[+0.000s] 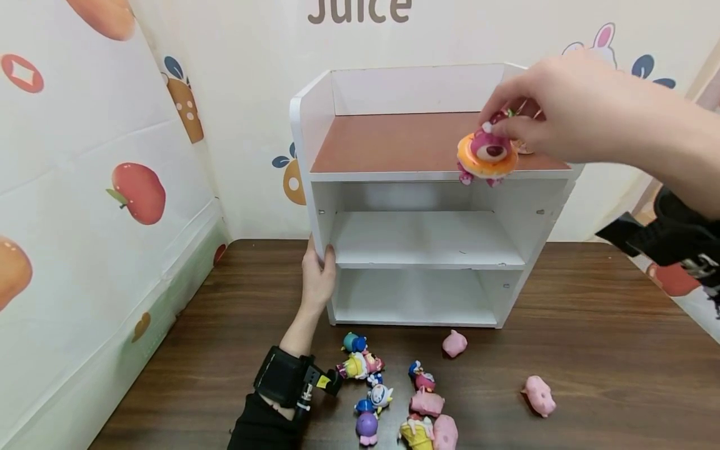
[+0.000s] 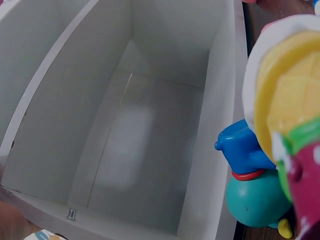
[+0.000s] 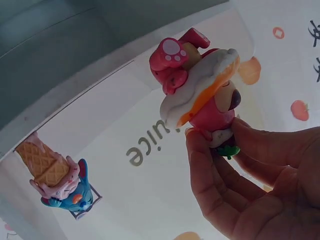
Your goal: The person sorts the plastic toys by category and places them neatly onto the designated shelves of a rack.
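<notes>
My right hand [image 1: 568, 112] pinches a pink bear figurine [image 1: 488, 153] by the top of its head, over the front edge of the white shelf unit's brown top. The bear wears an orange-and-white swim ring, and the right wrist view shows its pink paw [image 3: 171, 49]. On the left, my left hand [image 1: 318, 278] grips the side panel of the white shelf unit [image 1: 430, 237], thumb at the front edge. A figurine with a waffle cone and a blue character [image 3: 62, 177] is on the unit's top, mostly hidden behind my right hand in the head view.
Several small figurines lie in two rows before the unit, among them a purple one [image 1: 367, 425] and a yellow cone [image 1: 417, 433]. Two pink pigs, one near the unit [image 1: 454, 344] and another pig [image 1: 539, 396] farther right, lie on the wooden table [image 1: 619, 337].
</notes>
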{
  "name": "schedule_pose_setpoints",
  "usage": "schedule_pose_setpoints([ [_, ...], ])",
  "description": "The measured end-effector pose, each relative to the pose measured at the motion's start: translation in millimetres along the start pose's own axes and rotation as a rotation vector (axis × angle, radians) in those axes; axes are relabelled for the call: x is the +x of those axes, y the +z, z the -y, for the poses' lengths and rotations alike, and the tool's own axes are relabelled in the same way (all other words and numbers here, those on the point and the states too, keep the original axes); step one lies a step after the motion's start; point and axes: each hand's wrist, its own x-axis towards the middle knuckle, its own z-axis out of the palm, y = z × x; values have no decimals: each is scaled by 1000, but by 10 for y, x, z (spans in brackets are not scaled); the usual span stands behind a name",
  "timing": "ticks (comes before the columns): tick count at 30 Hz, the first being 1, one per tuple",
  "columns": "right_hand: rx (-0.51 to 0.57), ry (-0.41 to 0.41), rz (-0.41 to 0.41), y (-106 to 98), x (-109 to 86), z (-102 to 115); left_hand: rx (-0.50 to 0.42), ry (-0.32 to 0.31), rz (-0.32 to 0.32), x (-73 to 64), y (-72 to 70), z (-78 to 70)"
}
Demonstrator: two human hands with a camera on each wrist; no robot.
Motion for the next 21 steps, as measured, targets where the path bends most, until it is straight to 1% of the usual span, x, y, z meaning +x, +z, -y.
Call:
schedule_pose_setpoints([
  [4,2,41,30,7,152,-46,-5,-13,0,-8,0,6],
  [9,38,103,77,7,287,-48,-4,-18,-7,-23,-2,7],
  [11,65,120,88,11,311,-39,-5,-15,-6,-24,-3,5],
  [15,86,136,86,16,329,-9,-6,-7,-5,-23,-2,-4],
  [21,120,194,99,-11,353,31,1,-19,-11,-31,-1,-16],
])
